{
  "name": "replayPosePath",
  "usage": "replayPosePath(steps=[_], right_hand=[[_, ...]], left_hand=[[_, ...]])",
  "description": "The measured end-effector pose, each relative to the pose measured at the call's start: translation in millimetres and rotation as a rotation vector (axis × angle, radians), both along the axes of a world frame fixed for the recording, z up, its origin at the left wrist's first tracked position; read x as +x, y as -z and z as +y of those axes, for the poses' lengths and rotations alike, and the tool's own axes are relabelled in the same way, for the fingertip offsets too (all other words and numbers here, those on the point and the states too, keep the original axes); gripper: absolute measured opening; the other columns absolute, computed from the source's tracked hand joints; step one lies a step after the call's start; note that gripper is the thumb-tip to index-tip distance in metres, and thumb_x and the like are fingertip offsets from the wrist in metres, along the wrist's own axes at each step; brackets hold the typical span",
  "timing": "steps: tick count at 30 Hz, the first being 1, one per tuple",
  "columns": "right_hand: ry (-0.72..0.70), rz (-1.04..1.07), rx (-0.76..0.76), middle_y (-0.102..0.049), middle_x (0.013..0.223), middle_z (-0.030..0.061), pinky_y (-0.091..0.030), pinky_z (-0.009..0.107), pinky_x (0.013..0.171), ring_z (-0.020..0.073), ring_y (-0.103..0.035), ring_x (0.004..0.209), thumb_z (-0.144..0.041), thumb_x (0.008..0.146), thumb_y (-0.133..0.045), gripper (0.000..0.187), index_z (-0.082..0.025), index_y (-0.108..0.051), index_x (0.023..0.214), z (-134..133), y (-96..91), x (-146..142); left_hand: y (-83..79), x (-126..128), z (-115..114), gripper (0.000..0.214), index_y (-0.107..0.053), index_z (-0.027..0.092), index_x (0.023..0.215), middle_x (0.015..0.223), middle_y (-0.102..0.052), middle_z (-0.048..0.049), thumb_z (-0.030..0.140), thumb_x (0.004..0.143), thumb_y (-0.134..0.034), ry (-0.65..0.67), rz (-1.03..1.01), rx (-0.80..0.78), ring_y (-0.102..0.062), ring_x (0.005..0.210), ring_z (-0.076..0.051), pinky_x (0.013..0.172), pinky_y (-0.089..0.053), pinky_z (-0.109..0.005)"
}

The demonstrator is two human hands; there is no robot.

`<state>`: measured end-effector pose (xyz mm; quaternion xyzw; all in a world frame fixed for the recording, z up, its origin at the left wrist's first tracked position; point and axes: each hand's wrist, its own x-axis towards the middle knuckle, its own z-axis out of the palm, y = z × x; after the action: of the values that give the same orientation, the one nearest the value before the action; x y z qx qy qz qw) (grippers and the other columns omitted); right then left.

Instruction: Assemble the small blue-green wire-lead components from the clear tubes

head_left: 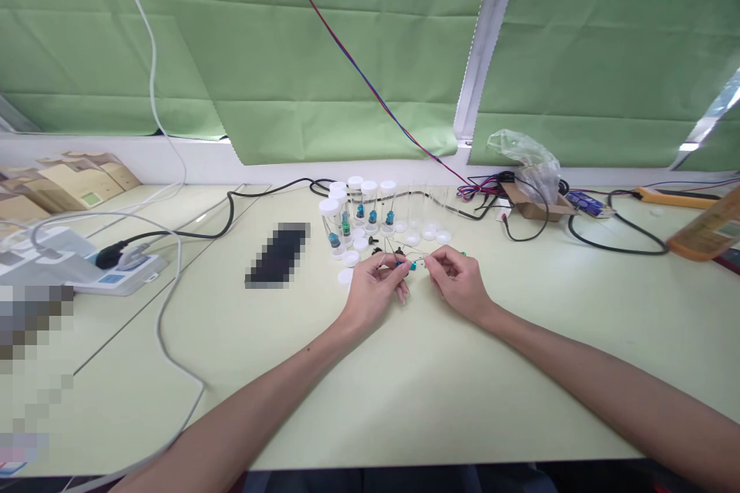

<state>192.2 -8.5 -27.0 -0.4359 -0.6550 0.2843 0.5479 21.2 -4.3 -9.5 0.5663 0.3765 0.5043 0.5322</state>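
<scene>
My left hand (373,293) is closed in a pinch on a small teal part (412,266) with thin dark leads. Facing it from the right, my right hand (459,283) pinches at a tiny piece beside the teal part's tip; the piece is too small to name. Just beyond the fingers lie small black pieces (374,241) and several round white caps (350,259). Behind them stand several clear tubes with white lids, one a tube (388,206) with a teal part inside. Clear tubes without lids (417,204) stand to their right.
A blurred dark rectangle (278,255) lies left of the tubes. White power strips (124,271) with cables occupy the left side. At the back right are a cardboard box (540,208), a plastic bag (529,162) and tangled wires. An orange bottle (708,225) lies far right.
</scene>
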Motion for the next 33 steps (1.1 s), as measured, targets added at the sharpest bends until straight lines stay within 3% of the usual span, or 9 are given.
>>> replayPosePath(steps=[3,8,21,33], right_hand=[[0.000,-0.015,0.030,-0.058,0.064,-0.0015,-0.040,0.023,0.043,0.0108,-0.052,0.047,-0.040,0.087,-0.061,0.020,-0.020,-0.059,0.086,0.6,0.0,0.8],[-0.010,-0.048,0.064,-0.065,0.083,0.0027,-0.047,0.024,0.051,0.0118,-0.059,0.055,-0.038,0.085,-0.065,0.025,-0.021,-0.061,0.103,2.9,1.4,4.0],[0.014,-0.056,0.152,-0.064,0.067,0.0008,-0.044,0.028,0.049,0.0128,-0.053,0.047,-0.032,0.087,-0.062,0.013,-0.021,-0.068,0.089,4.9,3.8,3.7],[0.042,-0.106,0.174,-0.064,0.065,-0.0003,-0.043,0.026,0.047,0.0110,-0.052,0.043,-0.033,0.091,-0.057,0.017,-0.021,-0.065,0.081,5.0,3.7,4.0]], left_hand=[[1.1,-0.2,1.2,0.025,-0.066,0.014,0.079,0.061,-0.061,-0.0004,0.038,0.075,-0.073,0.011,-0.020,-0.012,-0.058,0.048,-0.013,0.047,-0.049,-0.026],[0.6,-0.2,2.1,0.025,-0.066,0.015,0.075,0.060,-0.059,0.0004,0.038,0.074,-0.074,0.006,-0.056,-0.036,-0.057,0.048,-0.012,0.047,-0.048,-0.026],[4.8,-1.6,3.6,0.029,-0.066,0.014,0.078,0.062,-0.062,-0.0006,0.041,0.072,-0.075,0.010,-0.017,-0.047,-0.058,0.048,-0.013,0.047,-0.048,-0.027],[3.7,-2.8,2.3,0.025,-0.067,0.014,0.088,0.055,-0.060,0.0008,0.035,0.077,-0.071,-0.012,0.092,0.043,-0.056,0.044,-0.013,0.047,-0.048,-0.026]])
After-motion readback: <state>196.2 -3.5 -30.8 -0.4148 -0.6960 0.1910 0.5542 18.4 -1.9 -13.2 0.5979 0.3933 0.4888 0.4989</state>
